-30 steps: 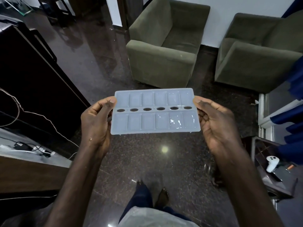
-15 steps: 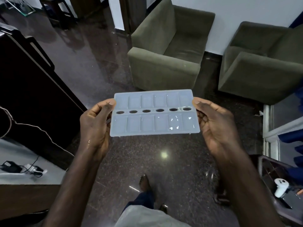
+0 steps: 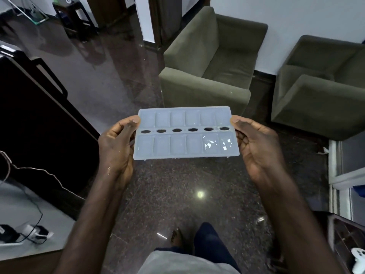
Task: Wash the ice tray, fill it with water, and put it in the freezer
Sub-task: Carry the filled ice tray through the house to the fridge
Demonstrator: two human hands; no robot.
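Floor (image 3: 177,194): dark, polished, speckled stone under me; one bright spot of light reflects off it just below the tray.
Armchairs: two olive-green ones ahead, the nearer (image 3: 209,62) straight beyond the tray, the other (image 3: 320,86) off to my right against the white wall.
Dark cabinet (image 3: 35,119): tall and black on my left, with a long handle on its face.
Table (image 3: 23,210): pale top at my lower left, with cables and a small black-and-white gadget lying near its front edge.
My legs: dark blue trousers and one bare foot (image 3: 176,237) show on the floor beneath my arms.
Ice tray (image 3: 185,133): pale blue and translucent, held level in the air above the floor, between me and the nearer armchair, resting on nothing. It has two rows of six rectangular cells with a line of six oval holes between them. Water glints in the two rightmost cells of the near row, and drops hang from the near edge.
Left hand (image 3: 116,147): my fingers are clasped on the tray's left short edge, thumb on top at the far corner, the rest curled below.
Right hand (image 3: 256,145): my fingers grasp the right short edge the same way, thumb tip pressed on the rim.
White controller (image 3: 358,260): at the lower right corner, on a dark stand.
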